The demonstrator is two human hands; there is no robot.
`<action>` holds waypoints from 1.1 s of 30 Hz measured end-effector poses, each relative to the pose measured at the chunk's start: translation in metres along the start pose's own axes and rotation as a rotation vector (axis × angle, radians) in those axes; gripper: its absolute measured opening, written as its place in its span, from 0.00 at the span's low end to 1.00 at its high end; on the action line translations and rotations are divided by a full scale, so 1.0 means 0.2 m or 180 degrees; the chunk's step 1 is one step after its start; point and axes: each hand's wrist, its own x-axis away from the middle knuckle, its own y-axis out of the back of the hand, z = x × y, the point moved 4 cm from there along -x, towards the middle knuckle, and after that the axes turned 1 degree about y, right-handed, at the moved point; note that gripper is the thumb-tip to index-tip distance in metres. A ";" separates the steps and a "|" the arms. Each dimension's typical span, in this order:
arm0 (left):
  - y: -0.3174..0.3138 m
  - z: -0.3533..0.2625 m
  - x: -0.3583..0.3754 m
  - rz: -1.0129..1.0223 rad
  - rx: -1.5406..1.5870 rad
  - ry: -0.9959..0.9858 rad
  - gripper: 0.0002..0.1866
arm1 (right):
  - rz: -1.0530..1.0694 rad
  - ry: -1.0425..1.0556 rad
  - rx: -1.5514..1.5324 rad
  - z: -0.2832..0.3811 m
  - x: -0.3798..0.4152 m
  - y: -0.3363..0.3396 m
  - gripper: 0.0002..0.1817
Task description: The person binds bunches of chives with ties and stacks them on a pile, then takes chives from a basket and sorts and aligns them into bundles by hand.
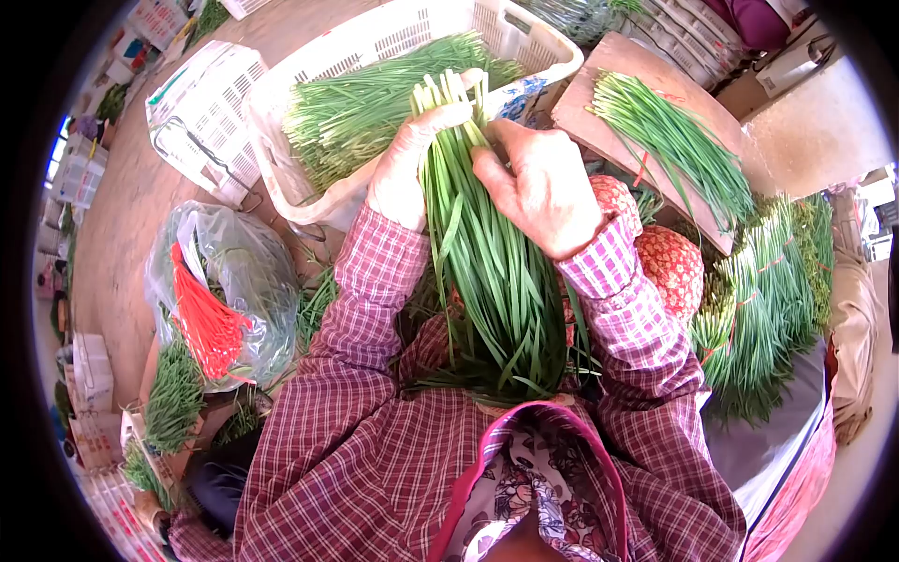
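A thick bunch of garlic chives (496,272) stands upright in front of my chest, pale cut stems at the top and dark green leaves hanging towards my lap. My left hand (415,155) is wrapped round the stem end, its thumb across the front and its other fingers mostly hidden behind. On the other side, my right hand (546,183) is closed, thumb and forefinger pinching at the bunch's right edge. Just behind the hands, a white plastic crate (375,37) holds many loose garlic chives (346,103).
To the right, a wooden board (684,122) bears a bunch of chives (670,140); tied bundles (773,290) are stacked below it. At left are a white basket (206,112) and a clear plastic bag (272,272) with red ties (206,318) on it.
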 end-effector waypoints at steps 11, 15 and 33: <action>0.05 -0.01 0.02 0.0291 0.0144 0.0187 0.32 | -0.0213 -0.0501 -0.0580 -0.05 -0.02 0.24 0.13; 0.02 0.01 -0.01 0.0402 0.0085 0.0007 0.35 | 0.0028 -0.0126 -0.0849 -0.09 -0.10 0.18 0.15; -0.03 0.12 0.04 0.0399 -0.0165 0.0576 0.33 | 0.0353 0.0743 -0.1067 -0.05 -0.30 0.24 0.18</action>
